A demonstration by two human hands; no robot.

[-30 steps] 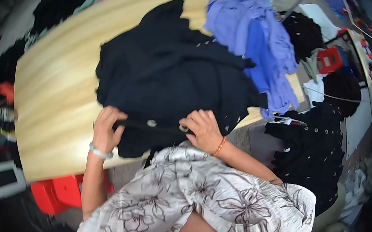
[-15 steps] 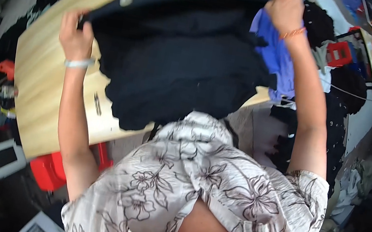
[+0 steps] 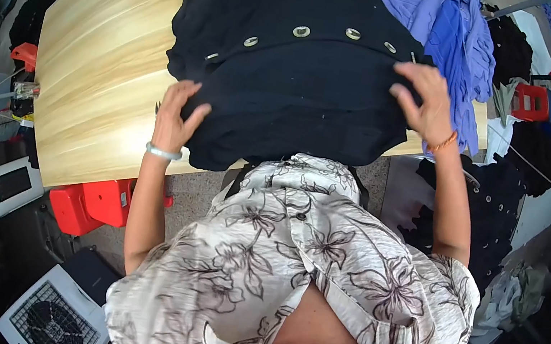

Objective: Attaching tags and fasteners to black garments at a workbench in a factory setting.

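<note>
A black knit garment (image 3: 305, 82) lies spread on the wooden table, its near edge hanging close to my body. A row of large shiny buttons (image 3: 301, 32) runs across its middle. By the garment's left side is my left hand (image 3: 178, 113), thumb and fingers apart; a pale bangle circles its wrist. My right hand (image 3: 429, 104), with an orange band on its wrist, hovers or rests at the right edge, thumb and fingers spread as well. Neither hand grips the cloth.
The pale wooden table (image 3: 104, 63) extends to the left. Purple garments (image 3: 449, 48) are heaped at its far right. Red plastic stools (image 3: 106, 202) stand below the near left edge. More dark garments (image 3: 496, 202) with buttons hang at the right. A printed white sheet (image 3: 55, 314) lies at lower left.
Both hands have come nearer to me and let go of the black garment's far edge. The garment, held up before, now lies on the table, its buttons across the middle.
</note>
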